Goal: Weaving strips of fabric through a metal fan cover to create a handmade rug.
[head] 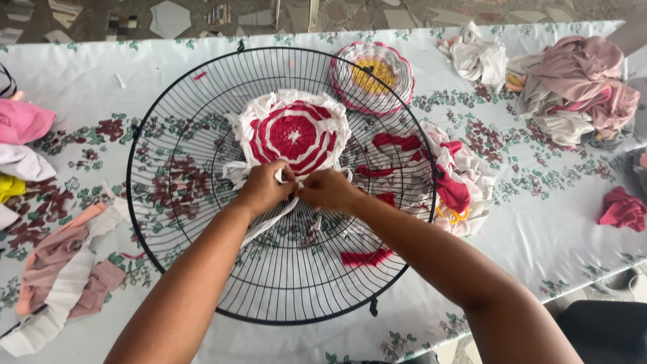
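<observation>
A black round wire fan guard (175,222) lies flat on the table. A round woven patch of red and white cloth strips (293,131) fills its centre. My left hand (263,189) and my right hand (330,190) meet at the patch's near edge, both pinching a white cloth strip (269,222) that trails down over the wires. Loose red strips (364,257) lie under the guard on the right.
A finished round woven piece, pink, white and yellow (374,74), lies beyond the guard. Heaps of cloth scraps sit at the right (579,87), beside the guard (461,182) and along the left edge (60,276). A flowered tablecloth (539,222) covers the table.
</observation>
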